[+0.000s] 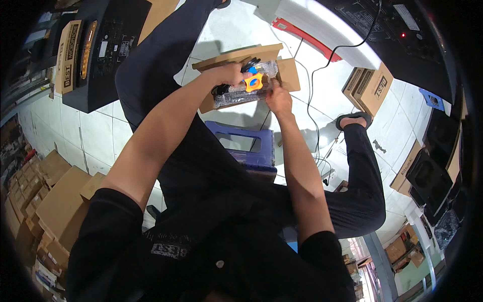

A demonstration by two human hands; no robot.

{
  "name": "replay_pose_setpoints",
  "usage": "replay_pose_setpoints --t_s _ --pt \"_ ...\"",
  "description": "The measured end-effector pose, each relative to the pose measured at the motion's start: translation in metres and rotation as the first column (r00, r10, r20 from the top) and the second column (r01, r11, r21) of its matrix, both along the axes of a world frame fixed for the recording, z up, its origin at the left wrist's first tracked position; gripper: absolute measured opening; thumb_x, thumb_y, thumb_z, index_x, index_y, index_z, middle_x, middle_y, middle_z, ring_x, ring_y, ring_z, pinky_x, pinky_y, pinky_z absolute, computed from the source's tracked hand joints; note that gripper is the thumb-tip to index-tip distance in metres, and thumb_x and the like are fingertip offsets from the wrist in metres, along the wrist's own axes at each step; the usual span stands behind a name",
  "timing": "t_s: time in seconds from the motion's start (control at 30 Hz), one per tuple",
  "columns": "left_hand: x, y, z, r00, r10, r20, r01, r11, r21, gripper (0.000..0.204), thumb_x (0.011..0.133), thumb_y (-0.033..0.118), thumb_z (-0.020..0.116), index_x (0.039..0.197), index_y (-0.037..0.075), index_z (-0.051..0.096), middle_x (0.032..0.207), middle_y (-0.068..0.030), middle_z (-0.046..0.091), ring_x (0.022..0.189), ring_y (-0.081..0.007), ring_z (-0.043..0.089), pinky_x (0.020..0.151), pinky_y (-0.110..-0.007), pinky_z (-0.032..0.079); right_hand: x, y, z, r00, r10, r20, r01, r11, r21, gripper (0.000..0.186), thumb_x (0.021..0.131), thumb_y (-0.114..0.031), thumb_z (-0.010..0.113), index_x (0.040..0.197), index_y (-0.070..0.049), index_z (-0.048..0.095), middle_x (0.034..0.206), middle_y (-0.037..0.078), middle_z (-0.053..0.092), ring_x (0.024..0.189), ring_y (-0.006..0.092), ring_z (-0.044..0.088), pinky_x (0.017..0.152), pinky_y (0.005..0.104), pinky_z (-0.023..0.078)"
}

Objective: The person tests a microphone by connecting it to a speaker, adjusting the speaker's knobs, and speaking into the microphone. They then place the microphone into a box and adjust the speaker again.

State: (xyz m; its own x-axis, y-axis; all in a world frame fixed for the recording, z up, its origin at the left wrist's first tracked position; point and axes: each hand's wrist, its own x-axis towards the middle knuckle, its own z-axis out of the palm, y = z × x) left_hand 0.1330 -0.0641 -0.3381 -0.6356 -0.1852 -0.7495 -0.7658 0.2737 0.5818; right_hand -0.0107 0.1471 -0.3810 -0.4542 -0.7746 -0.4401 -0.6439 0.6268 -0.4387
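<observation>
An open brown cardboard box (288,75) lies on the tiled floor between my legs, its lid flap raised on the far side. Inside are items in clear plastic wrap (236,97) and a coiled black cable (250,64). My left hand (231,74) reaches over the box, its fingers closed on a yellow ring (253,82) with scalloped edges; blue shows in its middle and behind it. At the box's right end, my right hand (278,98) has its fingers curled by the plastic wrap; what they grip is partly hidden.
A blue plastic stool (266,146) stands just nearer than the box. Black speakers (108,55) flank the space, and brown cartons (372,88) lean at the right. A thin black cable (311,80) crosses the floor. Stacked cardboard boxes (65,201) fill the left side.
</observation>
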Motion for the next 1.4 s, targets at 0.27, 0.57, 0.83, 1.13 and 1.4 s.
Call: replay_pose_setpoints --t_s 0.27,0.57,0.83,1.13,1.4 --pt "-0.024 0.013 0.015 0.996 0.083 0.017 -0.084 0.959 0.271 0.078 0.095 0.068 0.062 0.128 -0.001 0.056 0.082 -0.0079 0.067 0.070 -0.0146 0.061 0.063 -0.034 0.050 0.004 -0.007 0.032 0.372 -0.244 0.896 0.544 0.839 0.003 0.049 0.102 -0.014 0.067 0.148 -0.004 0.051 0.107 0.006 0.071 0.091 0.0138 0.069 0.075 0.0269 0.061" --pt "0.019 0.055 -0.065 0.901 -0.434 -0.017 0.368 0.784 -0.500 0.048 0.103 0.027 0.049 0.141 -0.001 0.048 0.116 -0.0240 0.072 0.118 -0.0367 0.068 0.105 -0.045 0.052 -0.033 0.017 -0.002 0.796 -0.373 0.477 0.438 0.898 -0.030 0.039 0.095 -0.021 0.076 0.125 0.001 0.066 0.099 0.014 0.076 0.086 0.0186 0.074 0.073 0.0347 0.060" --pt "0.021 0.071 -0.049 0.989 -0.132 0.061 0.145 0.862 -0.486 0.035 0.100 0.023 0.045 0.109 0.006 0.075 0.114 -0.0186 0.075 0.105 -0.0377 0.073 0.095 -0.050 0.056 -0.027 0.022 -0.005 0.853 -0.301 0.425 0.373 0.923 -0.094 0.042 0.083 -0.024 0.088 0.111 0.000 0.069 0.097 0.014 0.076 0.086 0.0202 0.072 0.081 0.0332 0.057" --pt "0.037 0.067 -0.096 0.925 -0.318 0.207 0.378 0.722 -0.580 0.030 0.095 0.025 0.055 0.098 0.007 0.080 0.106 -0.0200 0.077 0.099 -0.0359 0.075 0.090 -0.047 0.059 -0.018 0.007 0.001 0.559 -0.351 0.752 0.545 0.838 -0.014 0.041 0.081 -0.033 0.092 0.094 -0.005 0.065 0.087 0.002 0.070 0.078 0.0099 0.062 0.070 0.0264 0.050" --pt "-0.025 0.068 -0.010 0.692 0.613 0.381 -0.660 0.325 0.677 0.067 0.109 0.057 0.037 0.143 0.000 0.040 0.143 -0.0273 0.051 0.129 -0.0337 0.059 0.109 -0.049 0.053 -0.009 0.000 0.009 0.729 -0.274 0.627 0.477 0.861 -0.178 0.046 0.092 -0.048 0.079 0.092 -0.004 0.068 0.076 0.000 0.064 0.068 0.0088 0.054 0.063 0.0278 0.047"
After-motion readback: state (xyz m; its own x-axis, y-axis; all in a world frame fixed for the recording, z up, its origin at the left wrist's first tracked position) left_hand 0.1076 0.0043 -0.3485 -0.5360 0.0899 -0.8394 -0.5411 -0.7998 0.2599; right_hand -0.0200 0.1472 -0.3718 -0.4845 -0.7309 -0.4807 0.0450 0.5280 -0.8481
